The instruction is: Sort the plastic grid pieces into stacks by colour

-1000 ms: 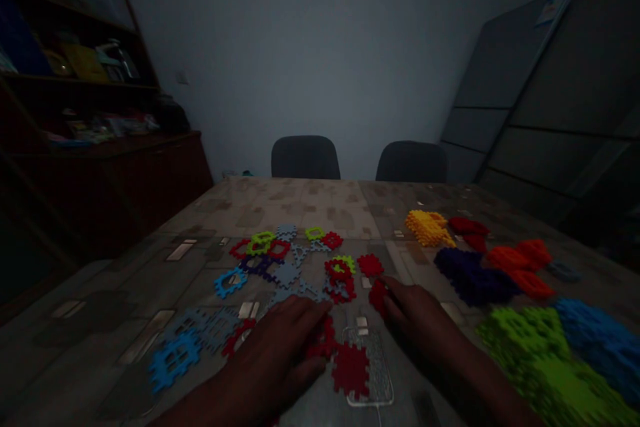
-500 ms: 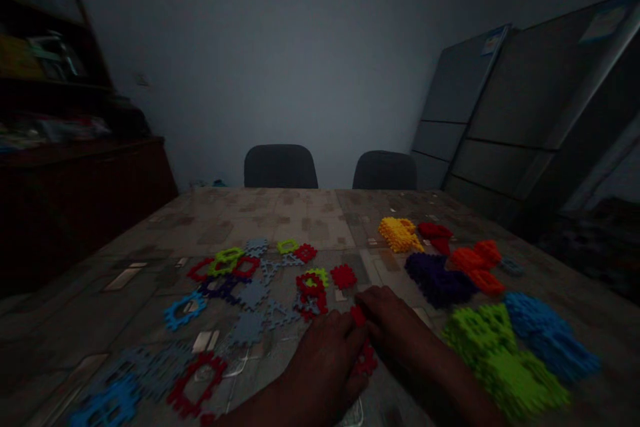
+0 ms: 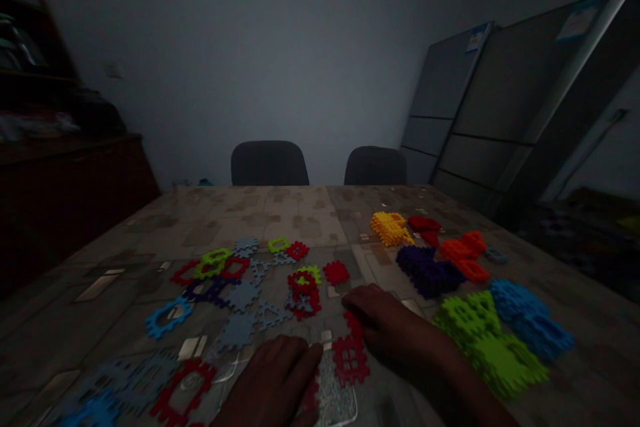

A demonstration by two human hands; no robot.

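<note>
My right hand has its fingers bent over a red toothed building tile, pressing or pinching its right side. Just below, a red window-patterned tile lies against that one on the table. Lower and to the left is my left hand, its fingers close together. A red tile shows between its fingers and thumb, mostly hidden by the hand. Beyond the hands lie a solid red tile and a small overlapping group of red tiles.
Loose grey tiles, a blue ring tile and a red frame tile spread leftward. Stacks stand at right: yellow, purple, orange, green, blue. Two chairs stand behind the table.
My left hand has drawn away from the right hand, down and to the left, uncovering the red window-patterned tile. My right hand stays at the red tile. The view has shifted slightly.
</note>
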